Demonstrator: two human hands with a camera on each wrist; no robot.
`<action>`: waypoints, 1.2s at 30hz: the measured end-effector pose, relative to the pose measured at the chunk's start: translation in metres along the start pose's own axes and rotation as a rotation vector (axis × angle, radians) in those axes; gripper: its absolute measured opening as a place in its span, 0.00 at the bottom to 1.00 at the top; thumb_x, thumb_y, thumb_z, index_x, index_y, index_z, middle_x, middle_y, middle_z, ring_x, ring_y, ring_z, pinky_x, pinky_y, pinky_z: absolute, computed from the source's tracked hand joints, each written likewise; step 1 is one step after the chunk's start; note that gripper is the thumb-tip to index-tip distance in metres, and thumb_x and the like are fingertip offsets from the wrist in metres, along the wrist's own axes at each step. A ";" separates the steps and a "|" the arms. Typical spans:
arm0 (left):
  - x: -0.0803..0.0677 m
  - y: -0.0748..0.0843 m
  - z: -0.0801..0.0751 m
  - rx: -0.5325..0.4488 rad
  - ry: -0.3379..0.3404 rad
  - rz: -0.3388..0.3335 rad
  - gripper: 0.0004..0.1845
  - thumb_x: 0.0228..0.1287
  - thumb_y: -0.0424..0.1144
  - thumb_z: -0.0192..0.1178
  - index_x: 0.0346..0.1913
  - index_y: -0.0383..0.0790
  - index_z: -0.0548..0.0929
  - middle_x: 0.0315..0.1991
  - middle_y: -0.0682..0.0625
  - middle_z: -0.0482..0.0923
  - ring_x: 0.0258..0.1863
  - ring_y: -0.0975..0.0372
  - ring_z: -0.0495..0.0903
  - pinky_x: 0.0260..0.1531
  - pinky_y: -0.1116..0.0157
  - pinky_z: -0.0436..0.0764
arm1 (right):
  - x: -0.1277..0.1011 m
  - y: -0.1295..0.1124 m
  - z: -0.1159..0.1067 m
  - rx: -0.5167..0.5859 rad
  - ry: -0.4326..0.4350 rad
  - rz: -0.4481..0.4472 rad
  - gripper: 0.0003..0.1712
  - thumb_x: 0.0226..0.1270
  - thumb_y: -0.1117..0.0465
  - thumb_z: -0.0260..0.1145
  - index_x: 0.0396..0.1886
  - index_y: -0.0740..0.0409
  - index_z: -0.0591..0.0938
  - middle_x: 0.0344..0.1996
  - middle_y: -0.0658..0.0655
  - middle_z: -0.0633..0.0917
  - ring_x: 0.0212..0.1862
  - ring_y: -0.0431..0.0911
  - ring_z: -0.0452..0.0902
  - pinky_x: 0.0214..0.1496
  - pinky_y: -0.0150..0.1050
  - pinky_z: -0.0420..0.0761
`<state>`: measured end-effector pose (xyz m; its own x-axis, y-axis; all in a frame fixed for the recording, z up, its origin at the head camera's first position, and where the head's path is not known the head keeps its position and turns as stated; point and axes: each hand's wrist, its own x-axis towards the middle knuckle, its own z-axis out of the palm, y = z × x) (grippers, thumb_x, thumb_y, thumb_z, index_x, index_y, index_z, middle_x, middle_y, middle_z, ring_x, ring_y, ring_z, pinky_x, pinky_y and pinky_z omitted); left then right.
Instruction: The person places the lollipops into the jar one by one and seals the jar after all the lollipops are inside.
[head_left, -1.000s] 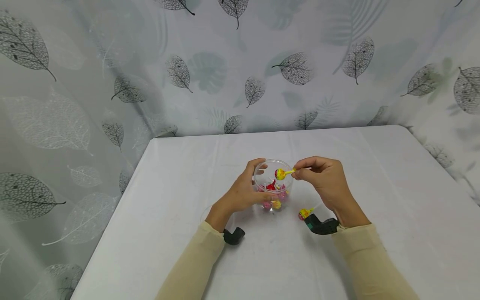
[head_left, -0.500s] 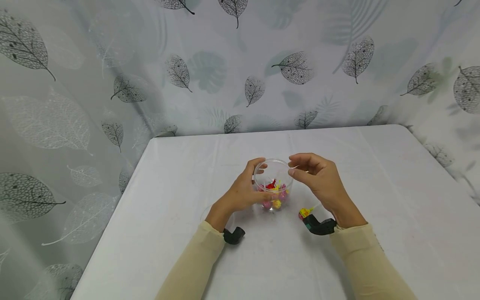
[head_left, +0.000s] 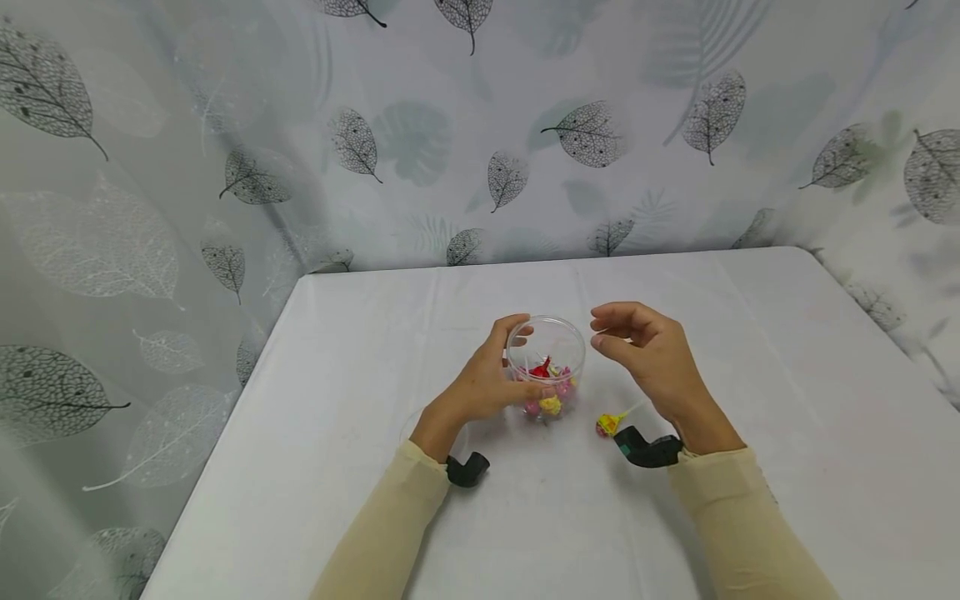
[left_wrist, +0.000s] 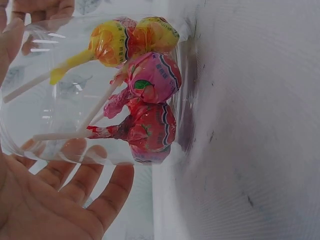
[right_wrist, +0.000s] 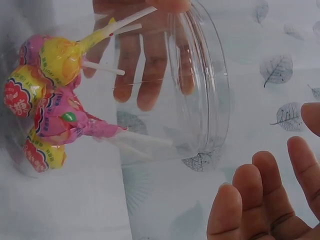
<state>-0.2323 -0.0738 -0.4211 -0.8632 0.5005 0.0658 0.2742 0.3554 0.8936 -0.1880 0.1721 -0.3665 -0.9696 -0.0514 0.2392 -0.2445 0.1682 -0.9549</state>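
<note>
My left hand (head_left: 480, 379) grips a clear plastic jar (head_left: 555, 340) round its side, thumb in front and fingers behind. The jar stands upright, its mouth uncovered. Wrapped lollipops lie inside; the left wrist view shows a yellow lollipop (left_wrist: 107, 42), a pink lollipop (left_wrist: 155, 77) and a red lollipop (left_wrist: 152, 127), sticks pointing toward the mouth. Just right of the rim, my right hand (head_left: 648, 354) hovers with loosely bent fingers and nothing between them; in the right wrist view its fingertips (right_wrist: 247, 185) are apart from the jar. Below it, a yellow-and-red lollipop (head_left: 608, 425) lies on the table.
A white cloth covers the table (head_left: 375, 333). Behind it hangs a leaf-printed curtain (head_left: 420, 67), which continues along both sides. A faint clear round edge (head_left: 405, 425), like a lid, shows beside my left wrist. Each wrist wears a black camera (head_left: 468, 471).
My right hand, which pinched a yellow lollipop over the jar mouth, has let it drop inside and drawn back to the right. My left hand keeps its hold on the jar.
</note>
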 end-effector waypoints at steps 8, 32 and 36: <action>0.001 -0.001 0.000 0.006 0.000 0.027 0.56 0.57 0.46 0.80 0.81 0.48 0.52 0.77 0.44 0.64 0.74 0.54 0.65 0.71 0.47 0.70 | -0.006 0.008 -0.008 -0.081 -0.005 0.037 0.14 0.72 0.68 0.66 0.55 0.67 0.82 0.48 0.57 0.84 0.49 0.43 0.81 0.48 0.29 0.82; -0.001 0.001 0.001 0.008 0.009 -0.006 0.56 0.56 0.46 0.80 0.80 0.54 0.54 0.76 0.54 0.66 0.75 0.54 0.64 0.72 0.48 0.69 | -0.018 0.057 -0.049 -0.319 -0.236 0.497 0.21 0.71 0.63 0.64 0.60 0.67 0.81 0.53 0.63 0.84 0.43 0.50 0.82 0.44 0.39 0.84; -0.001 0.001 0.001 0.010 0.008 -0.003 0.56 0.56 0.45 0.80 0.80 0.54 0.54 0.76 0.52 0.66 0.75 0.53 0.64 0.72 0.48 0.69 | -0.020 0.059 -0.052 -0.337 -0.277 0.505 0.20 0.69 0.63 0.66 0.58 0.67 0.82 0.51 0.62 0.84 0.40 0.49 0.82 0.44 0.39 0.83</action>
<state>-0.2310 -0.0733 -0.4205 -0.8673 0.4933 0.0664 0.2754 0.3646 0.8895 -0.1833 0.2346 -0.4182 -0.9387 -0.1289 -0.3197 0.2060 0.5337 -0.8202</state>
